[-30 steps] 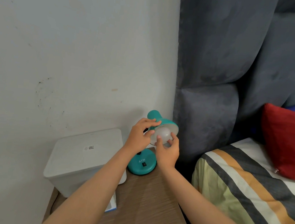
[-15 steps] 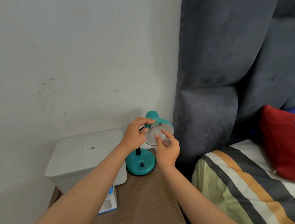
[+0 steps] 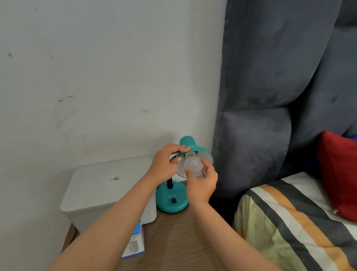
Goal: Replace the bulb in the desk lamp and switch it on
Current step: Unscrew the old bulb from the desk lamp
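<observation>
The left hand (image 3: 166,162) grips the teal lamp shade (image 3: 195,153), fingers pinching its rim. The right hand (image 3: 201,180) cups the white bulb (image 3: 193,167) at the shade mouth, fingers wrapped around it. Step in hand: likely turning the bulb in the socket. Next, rotate steadily; whether loosening or tightening cannot be determined.

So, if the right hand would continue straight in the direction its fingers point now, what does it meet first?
The right hand holds the bulb with fingers aimed up and away into the teal lamp shade. Going on, it would probably press the bulb into the shade's white inside first; depth there is hard to judge.
</observation>
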Demonstrator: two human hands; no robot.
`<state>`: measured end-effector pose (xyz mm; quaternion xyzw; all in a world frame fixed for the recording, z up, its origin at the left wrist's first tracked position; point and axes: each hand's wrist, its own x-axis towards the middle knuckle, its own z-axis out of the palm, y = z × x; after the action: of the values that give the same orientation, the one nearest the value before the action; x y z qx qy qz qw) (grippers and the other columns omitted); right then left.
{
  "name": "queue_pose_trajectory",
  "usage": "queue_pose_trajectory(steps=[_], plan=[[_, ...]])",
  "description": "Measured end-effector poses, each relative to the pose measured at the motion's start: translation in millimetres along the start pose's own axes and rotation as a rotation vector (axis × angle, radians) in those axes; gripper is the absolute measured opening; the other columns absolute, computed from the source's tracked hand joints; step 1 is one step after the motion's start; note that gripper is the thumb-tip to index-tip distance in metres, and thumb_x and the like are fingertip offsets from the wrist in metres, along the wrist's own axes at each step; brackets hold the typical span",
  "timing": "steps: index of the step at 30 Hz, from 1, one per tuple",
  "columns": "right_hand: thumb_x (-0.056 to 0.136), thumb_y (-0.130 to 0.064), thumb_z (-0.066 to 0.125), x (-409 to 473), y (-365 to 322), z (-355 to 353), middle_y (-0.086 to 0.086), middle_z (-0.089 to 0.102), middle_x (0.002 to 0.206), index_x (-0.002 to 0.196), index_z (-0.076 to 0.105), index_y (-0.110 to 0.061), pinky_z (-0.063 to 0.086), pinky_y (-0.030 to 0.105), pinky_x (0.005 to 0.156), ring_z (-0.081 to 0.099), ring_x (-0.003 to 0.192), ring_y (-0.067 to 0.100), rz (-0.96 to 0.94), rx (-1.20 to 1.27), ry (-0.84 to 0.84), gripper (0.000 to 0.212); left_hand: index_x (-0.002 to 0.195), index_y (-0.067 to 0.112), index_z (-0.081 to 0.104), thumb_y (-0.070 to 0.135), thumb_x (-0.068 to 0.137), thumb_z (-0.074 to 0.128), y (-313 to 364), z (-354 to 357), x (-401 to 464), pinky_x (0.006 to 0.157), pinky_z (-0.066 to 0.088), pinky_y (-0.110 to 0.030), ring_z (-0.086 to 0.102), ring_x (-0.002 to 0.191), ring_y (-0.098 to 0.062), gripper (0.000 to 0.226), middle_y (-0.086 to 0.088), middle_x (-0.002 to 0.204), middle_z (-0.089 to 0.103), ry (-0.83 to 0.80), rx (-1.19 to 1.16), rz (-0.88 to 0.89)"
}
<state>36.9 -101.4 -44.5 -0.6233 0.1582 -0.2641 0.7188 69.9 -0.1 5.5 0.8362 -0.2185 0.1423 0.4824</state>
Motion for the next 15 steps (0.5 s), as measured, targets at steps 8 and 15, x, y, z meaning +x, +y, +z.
queue_pose_trajectory(steps=[8, 15], plan=[[0.074, -0.017, 0.079, -5.2, -0.7, -1.8, 0.006, 0.046, 0.127, 0.127, 0.049, -0.022, 0.048, 0.031, 0.09, 0.053, 0.106, 0.016, 0.047, 0.007, -0.002, 0.061, 0.108, 0.015, 0.065, -0.012, 0.083, 0.053, 1.3, 4.9, -1.7, 0.092, 0.035, -0.001, 0.053, 0.105, 0.0, 0.039, 0.001, 0.113, 0.061, -0.003, 0.005, 0.009], [0.078, -0.002, 0.071, -4.4, 0.9, -6.2, 0.005, 0.046, 0.12, 0.121, 0.059, -0.024, 0.049, 0.026, 0.089, 0.059, 0.096, 0.014, -0.002, -0.029, -0.029, 0.049, 0.109, 0.016, 0.065, -0.01, 0.083, 0.054, 1.0, 4.3, -2.3, 0.091, 0.035, -0.001, 0.053, 0.105, -0.002, 0.039, 0.002, 0.113, 0.061, -0.006, 0.013, 0.0]])
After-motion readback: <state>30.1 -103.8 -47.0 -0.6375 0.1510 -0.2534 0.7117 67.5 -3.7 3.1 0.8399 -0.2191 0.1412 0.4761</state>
